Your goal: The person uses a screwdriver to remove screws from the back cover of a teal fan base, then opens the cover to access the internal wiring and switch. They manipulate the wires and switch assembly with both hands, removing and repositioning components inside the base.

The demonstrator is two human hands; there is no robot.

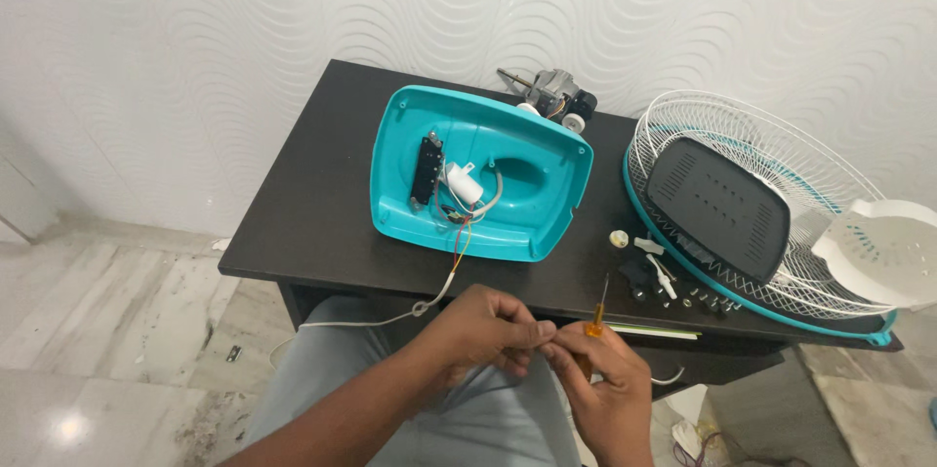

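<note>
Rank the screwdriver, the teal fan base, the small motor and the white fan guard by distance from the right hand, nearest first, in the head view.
From the right hand:
1. Screwdriver, at the fingertips.
2. Teal fan base, mid-table, up and left.
3. White fan guard, on the right; close to the base in distance, hard to rank.
4. Small motor, back edge by the wall.

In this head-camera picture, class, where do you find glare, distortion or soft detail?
Head view: glare spot on the floor tile; table edges bow from wide-angle distortion; lighting even, shadows faint; small screws too tiny to resolve; hands slightly soft.

No packages, labels, signs or screens show anywhere in view
</note>
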